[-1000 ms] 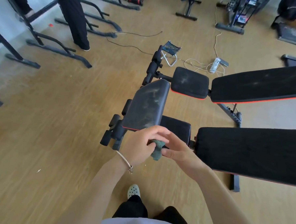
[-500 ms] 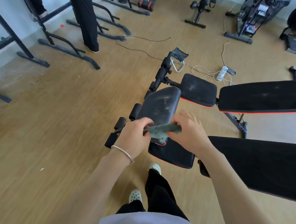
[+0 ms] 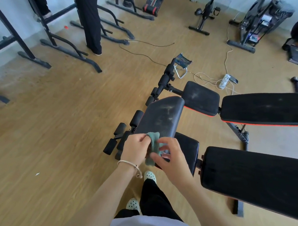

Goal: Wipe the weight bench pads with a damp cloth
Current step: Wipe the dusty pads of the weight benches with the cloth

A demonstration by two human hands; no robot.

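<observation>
Looking down through the head camera, I see both hands meeting on a small green cloth (image 3: 153, 144), held in the air just in front of the near bench. The left hand (image 3: 136, 149) pinches the cloth's upper end between thumb and curled fingers; a thin bracelet (image 3: 130, 164) circles that wrist. The right hand (image 3: 174, 160) has its fingers narrowly curled, and its thumb and fingertips nip the lower part, so the cloth hangs bunched between the two. Directly behind the cloth rises a tilted pad (image 3: 161, 117), black and streaked with pale dust. I cannot tell whether the cloth touches it. Below lies the seat pad (image 3: 188, 146), and to the right the long back pad (image 3: 253, 178). A second bench (image 3: 200, 98) stands beyond, on the wooden floor (image 3: 57, 125). Pale clogs (image 3: 150, 176) show beneath the arms.
</observation>
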